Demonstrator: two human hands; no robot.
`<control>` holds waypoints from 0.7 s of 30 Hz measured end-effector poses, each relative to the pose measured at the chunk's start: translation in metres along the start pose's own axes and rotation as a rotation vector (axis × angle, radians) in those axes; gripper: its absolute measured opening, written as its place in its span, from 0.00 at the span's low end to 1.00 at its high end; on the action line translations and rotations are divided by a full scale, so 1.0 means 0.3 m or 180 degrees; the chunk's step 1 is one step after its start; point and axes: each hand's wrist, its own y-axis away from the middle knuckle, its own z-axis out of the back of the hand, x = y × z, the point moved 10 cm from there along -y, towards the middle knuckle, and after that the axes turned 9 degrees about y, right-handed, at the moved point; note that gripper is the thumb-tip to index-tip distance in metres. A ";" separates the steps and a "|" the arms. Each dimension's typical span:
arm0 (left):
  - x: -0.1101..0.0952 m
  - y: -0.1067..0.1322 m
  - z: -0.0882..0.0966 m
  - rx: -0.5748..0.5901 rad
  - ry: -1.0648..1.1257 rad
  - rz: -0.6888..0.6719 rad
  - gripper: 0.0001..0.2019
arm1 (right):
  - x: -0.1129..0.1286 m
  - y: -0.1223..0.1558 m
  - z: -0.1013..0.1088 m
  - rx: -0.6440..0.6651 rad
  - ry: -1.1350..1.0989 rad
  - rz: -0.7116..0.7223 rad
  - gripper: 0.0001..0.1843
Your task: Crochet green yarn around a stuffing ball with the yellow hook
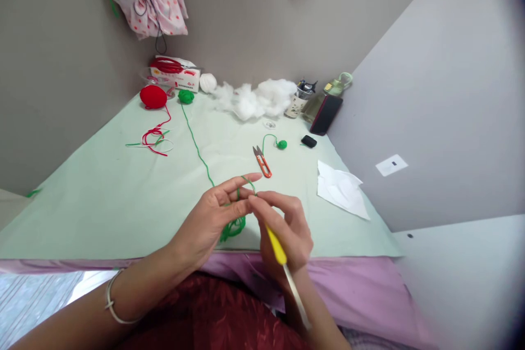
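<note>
My left hand (219,213) is closed in a pinch on a small green crochet piece (233,226), with green yarn (197,147) looped over its forefinger. The strand runs back across the pale green table cover (102,197) to a small green yarn ball (186,97). My right hand (287,229) grips a crochet hook with a yellow handle (276,246), its tip at the left fingers. Both hands meet near the table's front edge.
Orange thread snips (262,162) and a tiny green crocheted bit (281,144) lie just beyond my hands. A red yarn ball (153,97), red and green scraps (155,139), white stuffing (258,98), a box (176,74), a phone (326,114) and white paper (342,188) lie around the table.
</note>
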 end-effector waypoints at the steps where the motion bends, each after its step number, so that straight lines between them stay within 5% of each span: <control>1: 0.015 -0.005 -0.004 0.0034 0.0187 0.0182 0.21 | 0.004 -0.001 0.007 -0.0034 0.0072 0.0039 0.20; 4: 0.021 -0.015 -0.004 0.0019 0.0485 0.0364 0.16 | -0.053 -0.017 0.030 -0.0155 -0.0392 -0.0505 0.16; 8: -0.025 -0.009 0.010 -0.0082 -0.0051 -0.0080 0.14 | -0.115 -0.024 0.005 -0.0101 -0.1336 -0.1169 0.11; 21: -0.028 0.010 -0.006 0.0044 -0.0397 -0.0175 0.20 | -0.118 -0.007 -0.040 0.0145 -0.1627 -0.1213 0.09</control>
